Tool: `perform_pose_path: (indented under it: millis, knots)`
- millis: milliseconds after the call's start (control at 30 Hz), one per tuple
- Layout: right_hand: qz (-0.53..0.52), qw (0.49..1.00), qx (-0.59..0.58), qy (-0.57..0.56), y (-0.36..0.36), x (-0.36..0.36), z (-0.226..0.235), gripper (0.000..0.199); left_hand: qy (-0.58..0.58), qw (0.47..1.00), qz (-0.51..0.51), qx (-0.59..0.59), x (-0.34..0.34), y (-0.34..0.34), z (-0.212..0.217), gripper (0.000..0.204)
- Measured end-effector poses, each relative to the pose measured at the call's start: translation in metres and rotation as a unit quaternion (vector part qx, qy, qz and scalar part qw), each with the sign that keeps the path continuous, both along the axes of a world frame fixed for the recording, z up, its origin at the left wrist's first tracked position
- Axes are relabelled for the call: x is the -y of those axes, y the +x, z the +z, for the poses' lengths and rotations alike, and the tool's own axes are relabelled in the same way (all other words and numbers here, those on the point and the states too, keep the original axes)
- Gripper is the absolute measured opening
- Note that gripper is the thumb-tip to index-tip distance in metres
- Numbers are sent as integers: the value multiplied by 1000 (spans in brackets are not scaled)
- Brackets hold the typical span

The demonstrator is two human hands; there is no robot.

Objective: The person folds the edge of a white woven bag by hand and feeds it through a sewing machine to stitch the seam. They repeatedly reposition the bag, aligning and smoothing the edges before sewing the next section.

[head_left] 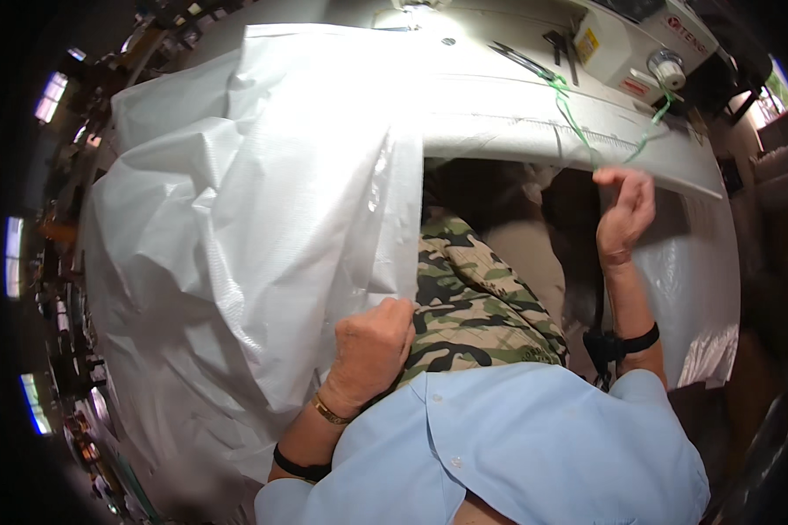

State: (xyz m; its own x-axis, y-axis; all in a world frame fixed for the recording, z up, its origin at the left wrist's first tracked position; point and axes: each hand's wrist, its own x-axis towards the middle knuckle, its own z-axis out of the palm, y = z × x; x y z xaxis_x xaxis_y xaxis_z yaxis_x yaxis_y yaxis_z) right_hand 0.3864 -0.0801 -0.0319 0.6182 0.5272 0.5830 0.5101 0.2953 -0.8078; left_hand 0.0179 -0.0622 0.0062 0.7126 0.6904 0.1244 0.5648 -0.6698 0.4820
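A large white woven plastic sheet (298,175) hangs over the left part of the sewing table and down toward my lap. My left hand (372,350) is closed in a fist on its right edge, close to my waist. To the right, just off the table's front edge, my right hand (626,206) is raised with its fingers curled. Thin green string (572,122) runs from dark-handled thread snips (524,61) down to my right fingertips. Another green strand leads from the hand up to the machine's handwheel (666,66).
A white sewing machine (630,44) stands at the upper right of the table (508,127), with a ruler scale along its front. A dark T-shaped tool (562,51) lies beside it. A lamp (418,9) shines at the top. More white sheeting (687,280) hangs at the right.
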Motion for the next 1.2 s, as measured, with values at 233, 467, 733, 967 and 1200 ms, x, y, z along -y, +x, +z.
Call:
perform_pose_path:
  millis: [233, 467, 733, 967, 1200]
  knots:
    - [177, 584, 268, -746, 56, 290, -249, 26, -12, 999, -6, 30, 0, 8, -5, 11]
    - [323, 358, 77, -873, 36, 480, -212, 32, 4, 1000, -16, 3, 2, 3, -8, 13]
    - [184, 443, -77, -874, -9, 345, -125, 33, -4, 1000, -8, 23, -1, 11, 0, 12]
    - [92, 873, 201, -435, -14, 127, -89, 20, -14, 999, -30, -20, -1, 8, 3, 9]
    - [319, 894, -117, -294, -148, -6, -12, 33, 25, 988, 47, 143, -15, 8, 24, 46]
